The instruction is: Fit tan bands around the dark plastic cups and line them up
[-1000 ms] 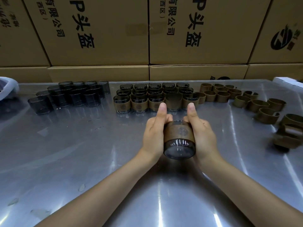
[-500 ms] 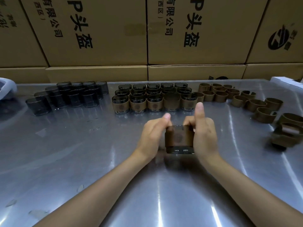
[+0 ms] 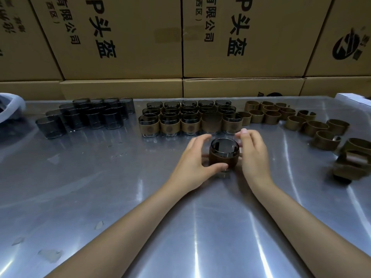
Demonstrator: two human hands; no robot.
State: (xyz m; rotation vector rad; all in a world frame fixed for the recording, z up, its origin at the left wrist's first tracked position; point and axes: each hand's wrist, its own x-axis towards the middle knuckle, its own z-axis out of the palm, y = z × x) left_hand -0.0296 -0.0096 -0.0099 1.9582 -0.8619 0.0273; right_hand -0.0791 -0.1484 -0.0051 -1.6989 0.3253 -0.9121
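Fingers of both hands curl loosely round the upright banded cup, mouth upward.

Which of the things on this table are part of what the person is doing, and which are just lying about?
Part of the job:
- banded cup standing upright between the left hand and right hand
- rows of finished banded cups
- bare dark cups waiting at left
- loose tan bands at right

Just lying about:
- cardboard boxes stacked behind
- white object at far left edge
- metal table itself
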